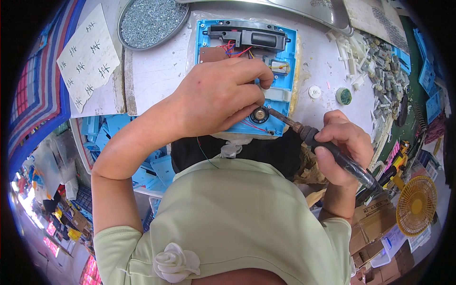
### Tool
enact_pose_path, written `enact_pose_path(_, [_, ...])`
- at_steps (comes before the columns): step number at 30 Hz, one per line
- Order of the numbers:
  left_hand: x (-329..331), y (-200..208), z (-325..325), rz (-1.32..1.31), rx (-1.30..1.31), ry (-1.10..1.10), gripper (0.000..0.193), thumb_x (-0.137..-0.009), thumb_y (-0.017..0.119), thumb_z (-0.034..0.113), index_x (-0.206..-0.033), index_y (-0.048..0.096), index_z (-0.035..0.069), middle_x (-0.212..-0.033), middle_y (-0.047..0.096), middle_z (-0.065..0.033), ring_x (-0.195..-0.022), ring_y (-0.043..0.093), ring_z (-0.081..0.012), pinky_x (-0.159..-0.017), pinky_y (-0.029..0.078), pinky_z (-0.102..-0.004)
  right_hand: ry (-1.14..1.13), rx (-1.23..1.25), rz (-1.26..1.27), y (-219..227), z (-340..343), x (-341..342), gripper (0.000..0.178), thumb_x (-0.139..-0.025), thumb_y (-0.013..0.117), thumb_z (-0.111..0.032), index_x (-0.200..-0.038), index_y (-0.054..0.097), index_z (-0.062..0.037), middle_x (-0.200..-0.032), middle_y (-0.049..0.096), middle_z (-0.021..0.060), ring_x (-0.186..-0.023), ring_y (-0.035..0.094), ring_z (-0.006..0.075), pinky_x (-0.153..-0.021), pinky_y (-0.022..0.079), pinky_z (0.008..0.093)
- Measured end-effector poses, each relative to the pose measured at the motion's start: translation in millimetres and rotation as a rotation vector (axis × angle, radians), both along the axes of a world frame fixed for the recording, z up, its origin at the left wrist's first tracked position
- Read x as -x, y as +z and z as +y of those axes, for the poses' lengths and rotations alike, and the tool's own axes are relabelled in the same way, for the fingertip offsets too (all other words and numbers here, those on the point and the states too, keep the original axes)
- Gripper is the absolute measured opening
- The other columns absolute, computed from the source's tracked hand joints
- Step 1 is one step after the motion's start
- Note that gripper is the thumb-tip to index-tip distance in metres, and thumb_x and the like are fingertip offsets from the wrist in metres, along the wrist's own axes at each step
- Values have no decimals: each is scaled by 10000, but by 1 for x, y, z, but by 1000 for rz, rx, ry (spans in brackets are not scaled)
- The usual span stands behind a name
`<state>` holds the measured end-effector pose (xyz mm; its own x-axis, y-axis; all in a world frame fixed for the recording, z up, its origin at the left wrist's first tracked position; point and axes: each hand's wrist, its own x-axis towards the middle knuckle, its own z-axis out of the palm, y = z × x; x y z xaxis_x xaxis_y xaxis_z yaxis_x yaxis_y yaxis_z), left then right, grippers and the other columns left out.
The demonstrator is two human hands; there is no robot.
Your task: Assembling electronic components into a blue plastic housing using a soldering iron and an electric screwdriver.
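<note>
Blue casing [293,54] open side up at near edge of tabletop [154,78]; round black speaker [260,114] in its near part, red wire [254,126] beside. Soldering iron [309,135] tip at speaker's rim, contact unclear. Right hand [345,145] closed round iron's handle; left hand [223,92] curled narrow over casing, any held piece hidden. Step looks like soldering speaker's connection; calls for steady tip, wire kept still. Green pot [343,96] right of casing.

Casing [291,57] on the bench [152,71] before the worker [228,209], speaker [259,114] in its near end, tray [144,48] of screws [154,21] off left, paper [91,59] farther left, pot [344,96] to the right, heaped parts [387,71] beyond
</note>
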<state>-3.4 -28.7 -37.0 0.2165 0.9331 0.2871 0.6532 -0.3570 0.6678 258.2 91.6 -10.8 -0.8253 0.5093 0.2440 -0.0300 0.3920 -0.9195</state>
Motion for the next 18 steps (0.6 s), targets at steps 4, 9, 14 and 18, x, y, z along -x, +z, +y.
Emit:
enact_pose_path(4, [-1, 0, 1, 6, -1, -4, 210, -715, 791, 24, -884, 675, 67, -1069, 650, -78, -898, 677, -286, -715, 552, -377, -1, 2, 2, 1, 0, 1, 233, -671, 755, -14, -896, 697, 7, -580, 475, 16, -533, 421, 180, -531, 337, 318])
enact_pose_path(9, [-1, 0, -1, 18, 11, -1, 209, -719, 791, 27, -887, 673, 65, -1073, 650, -81, -908, 676, -290, -730, 553, -378, 16, 12, 0, 3, 2, -1, 240, -677, 760, -12, -905, 693, 20, -588, 477, 20, -543, 425, 183, -531, 332, 314])
enact_pose_path(14, [1, 0, -1, 32, 4, -3, 199, -728, 788, 32, -887, 674, 69, -1081, 653, -83, -926, 678, -294, -740, 555, -377, -129, 56, 50, 12, 1, -26, 211, -725, 746, -90, -884, 672, 28, -651, 539, 61, -596, 476, 199, -599, 369, 351])
enact_pose_path(18, [5, 2, -1, 6, 1, -24, 205, -731, 787, 34, -900, 677, 71, -1088, 655, -93, -953, 674, -311, -760, 555, -392, -422, 85, 96, 28, 30, -120, 274, -847, 710, -219, -933, 580, 7, -805, 608, 125, -732, 514, 213, -798, 423, 424])
